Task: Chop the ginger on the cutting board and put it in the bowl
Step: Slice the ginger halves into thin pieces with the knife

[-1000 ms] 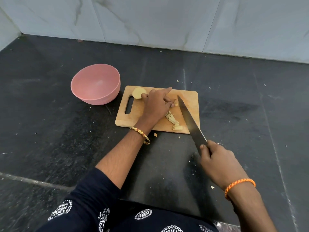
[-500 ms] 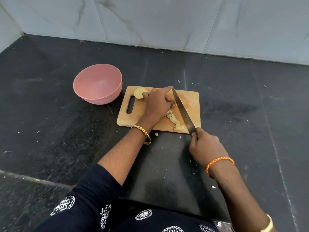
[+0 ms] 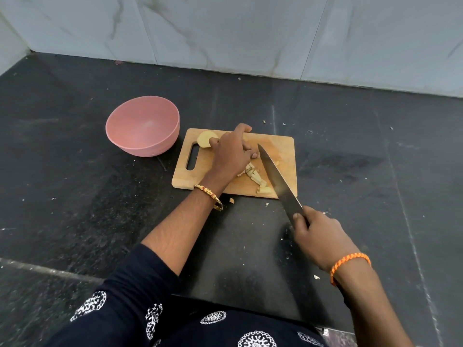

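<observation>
Even, soft indoor light, moderately bright, no hard glare. Dark worktop [image 3: 75,196] shows a dull sheen in patches. Faint soft shadow under the bowl [image 3: 142,126] and beside the cutting board [image 3: 280,151]. Knife [image 3: 278,179] blade slightly motion-blurred along its lower part. Wide-angle bending at edges, wall tiles [image 3: 225,33] lean outward. Sleeve [image 3: 120,309] at bottom slightly soft

One head-worn camera looks steeply down, fairly near, at the counter [image 3: 75,196], edges seemingly distorted.
</observation>
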The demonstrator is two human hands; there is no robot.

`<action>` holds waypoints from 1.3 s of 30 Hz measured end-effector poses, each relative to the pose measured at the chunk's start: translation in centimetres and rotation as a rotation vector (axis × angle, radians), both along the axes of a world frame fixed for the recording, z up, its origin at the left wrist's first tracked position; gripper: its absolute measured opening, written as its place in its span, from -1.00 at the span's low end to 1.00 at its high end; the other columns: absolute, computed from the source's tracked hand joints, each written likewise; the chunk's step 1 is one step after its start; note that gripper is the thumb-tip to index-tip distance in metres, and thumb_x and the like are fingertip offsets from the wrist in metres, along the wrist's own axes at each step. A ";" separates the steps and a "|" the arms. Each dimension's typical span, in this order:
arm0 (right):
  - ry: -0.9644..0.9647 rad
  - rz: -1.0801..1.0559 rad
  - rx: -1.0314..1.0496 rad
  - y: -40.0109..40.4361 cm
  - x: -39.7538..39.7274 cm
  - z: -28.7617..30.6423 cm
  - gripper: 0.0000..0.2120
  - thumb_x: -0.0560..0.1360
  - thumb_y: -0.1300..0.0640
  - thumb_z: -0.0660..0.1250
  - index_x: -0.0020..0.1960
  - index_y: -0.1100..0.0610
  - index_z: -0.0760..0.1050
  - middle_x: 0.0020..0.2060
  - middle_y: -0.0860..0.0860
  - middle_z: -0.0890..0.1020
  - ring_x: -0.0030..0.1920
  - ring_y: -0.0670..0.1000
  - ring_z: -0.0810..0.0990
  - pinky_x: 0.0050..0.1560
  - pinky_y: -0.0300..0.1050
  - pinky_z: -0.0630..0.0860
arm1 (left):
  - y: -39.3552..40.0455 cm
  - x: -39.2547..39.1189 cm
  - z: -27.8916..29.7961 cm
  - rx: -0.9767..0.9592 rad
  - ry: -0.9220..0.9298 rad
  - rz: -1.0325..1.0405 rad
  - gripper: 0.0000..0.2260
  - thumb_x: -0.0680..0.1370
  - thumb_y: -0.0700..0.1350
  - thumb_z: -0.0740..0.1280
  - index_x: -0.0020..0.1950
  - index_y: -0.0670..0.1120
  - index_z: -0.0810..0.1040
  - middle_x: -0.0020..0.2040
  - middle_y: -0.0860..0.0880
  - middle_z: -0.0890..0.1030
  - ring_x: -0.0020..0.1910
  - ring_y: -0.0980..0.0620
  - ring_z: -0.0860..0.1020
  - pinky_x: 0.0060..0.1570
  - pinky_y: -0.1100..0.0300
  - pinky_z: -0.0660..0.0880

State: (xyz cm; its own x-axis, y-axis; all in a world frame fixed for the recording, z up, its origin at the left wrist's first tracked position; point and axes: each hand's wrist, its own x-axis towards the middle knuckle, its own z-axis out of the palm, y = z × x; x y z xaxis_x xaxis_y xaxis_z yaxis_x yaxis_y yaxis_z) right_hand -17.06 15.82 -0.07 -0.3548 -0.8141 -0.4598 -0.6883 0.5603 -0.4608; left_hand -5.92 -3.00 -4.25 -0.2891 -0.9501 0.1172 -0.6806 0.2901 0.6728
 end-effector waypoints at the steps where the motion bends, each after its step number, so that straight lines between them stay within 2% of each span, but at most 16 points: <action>1: 0.001 -0.015 -0.018 0.6 0.1 -0.1 -0.76 0.61 0.03 0.06 -0.16 0.09 0.38 -0.33 0.08 0.53 -0.29 0.09 0.52 -0.22 -0.09 0.47 | 0.0 0.1 0.0 0.001 0.003 -0.002 -0.53 0.42 -0.13 0.45 0.29 -0.01 0.40 -0.14 0.05 0.69 0.16 0.06 0.51 -0.04 0.12 0.12; 4: -0.023 -0.059 -0.085 1.1 0.6 -0.5 -0.76 0.60 0.03 0.08 -0.16 0.09 0.40 -0.36 0.09 0.54 -0.29 0.13 0.53 -0.24 -0.06 0.48 | 0.2 0.2 0.0 -0.002 0.010 0.007 -0.57 0.43 -0.14 0.44 0.26 -0.01 0.41 -0.16 0.06 0.69 0.14 0.08 0.53 -0.04 0.13 0.11; 8: -0.009 -0.049 -0.131 -0.1 1.1 -1.0 -0.78 0.60 0.03 0.07 -0.05 0.09 0.43 -0.33 0.08 0.53 -0.24 0.14 0.54 -0.19 -0.06 0.48 | 0.3 0.2 0.1 -0.004 0.001 0.023 -0.57 0.42 -0.13 0.45 0.23 -0.03 0.39 -0.18 0.05 0.68 0.08 0.07 0.55 -0.04 0.12 0.12; 10: 0.012 -0.035 -0.115 -0.8 1.2 -1.2 -0.79 0.61 0.03 0.06 -0.01 0.08 0.44 -0.31 0.06 0.53 -0.23 0.12 0.54 -0.18 -0.08 0.48 | 0.2 0.3 0.2 -0.003 -0.002 0.027 -0.57 0.41 -0.12 0.46 0.21 -0.02 0.37 -0.20 0.05 0.68 0.05 0.06 0.56 -0.04 0.11 0.13; 15: 0.069 -0.017 -0.084 -1.4 1.3 -1.3 -0.77 0.61 0.02 0.04 0.03 0.08 0.43 -0.24 0.09 0.57 -0.20 0.13 0.59 -0.08 0.05 0.58 | 0.2 0.2 -0.1 -0.006 0.001 0.037 -0.58 0.41 -0.11 0.46 0.18 -0.03 0.34 -0.20 0.05 0.68 0.00 0.06 0.58 -0.04 0.11 0.14; 19: 0.101 0.014 -0.071 -1.9 1.5 -1.1 -0.77 0.61 0.03 0.04 0.06 0.10 0.41 -0.21 0.11 0.57 -0.18 0.14 0.59 -0.08 0.03 0.58 | 0.2 0.2 -0.1 -0.007 -0.005 0.046 -0.57 0.42 -0.11 0.46 0.18 -0.03 0.33 -0.19 0.04 0.67 -0.02 0.05 0.58 -0.04 0.12 0.14; 22: 0.158 0.039 -0.025 -2.6 1.8 -0.6 -0.79 0.61 0.05 0.02 0.03 0.14 0.35 -0.19 0.13 0.49 -0.15 0.16 0.52 -0.07 -0.02 0.51 | 0.3 0.2 -0.1 -0.015 0.000 0.040 -0.58 0.41 -0.12 0.46 0.14 -0.03 0.32 -0.19 0.04 0.67 -0.04 0.04 0.58 -0.08 0.13 0.13; 25: 0.202 0.080 0.025 -3.8 1.9 0.0 -0.78 0.61 0.07 0.04 0.12 0.14 0.37 -0.10 0.13 0.49 -0.05 0.18 0.55 -0.04 -0.01 0.50 | 0.4 0.3 0.2 -0.025 -0.003 0.023 -0.59 0.40 -0.14 0.46 0.12 -0.05 0.32 -0.21 0.04 0.65 -0.07 0.04 0.58 -0.10 0.13 0.12; 28: 0.209 0.112 0.046 -4.5 1.8 0.3 -0.78 0.60 0.08 0.05 0.15 0.12 0.37 -0.09 0.13 0.51 -0.04 0.17 0.57 -0.02 0.02 0.55 | 0.5 0.3 0.3 -0.047 -0.016 0.020 -0.59 0.40 -0.14 0.46 0.11 -0.04 0.32 -0.22 0.05 0.64 -0.09 0.04 0.57 -0.11 0.12 0.13; 31: 0.173 0.087 0.050 -3.2 1.3 -0.2 -0.80 0.60 0.06 0.05 0.11 0.10 0.39 -0.09 0.13 0.55 -0.06 0.16 0.58 0.02 0.06 0.56 | 0.5 0.1 0.1 -0.111 -0.032 0.058 -0.64 0.43 -0.17 0.41 0.11 -0.03 0.32 -0.22 0.04 0.63 -0.07 0.03 0.54 -0.09 0.12 0.13; 33: 0.134 0.053 0.027 -1.7 0.9 -0.7 -0.79 0.60 0.05 0.03 0.05 0.09 0.40 -0.18 0.12 0.54 -0.10 0.17 0.58 0.00 0.06 0.55 | 0.4 0.2 0.2 -0.114 -0.023 0.059 -0.67 0.43 -0.17 0.41 0.10 -0.02 0.36 -0.23 0.05 0.63 -0.05 0.03 0.54 -0.09 0.13 0.12; 36: 0.051 -0.022 -0.050 0.6 0.4 -1.3 -0.77 0.60 0.01 0.06 -0.06 0.10 0.42 -0.26 0.12 0.56 -0.17 0.17 0.54 -0.12 -0.04 0.50 | 0.4 0.5 0.6 -0.058 0.011 0.026 -0.75 0.42 -0.14 0.44 0.04 0.02 0.49 -0.24 0.06 0.66 -0.01 0.08 0.54 -0.11 0.15 0.08; 39: -0.048 -0.119 -0.158 2.2 0.1 -2.1 -0.76 0.59 0.01 0.13 -0.13 0.11 0.45 -0.33 0.10 0.58 -0.22 0.14 0.52 -0.22 -0.07 0.43 | 0.7 0.9 1.2 -0.018 0.065 0.050 -0.86 0.43 -0.09 0.44 -0.04 0.06 0.59 -0.18 0.09 0.68 -0.02 0.13 0.56 -0.07 0.15 0.06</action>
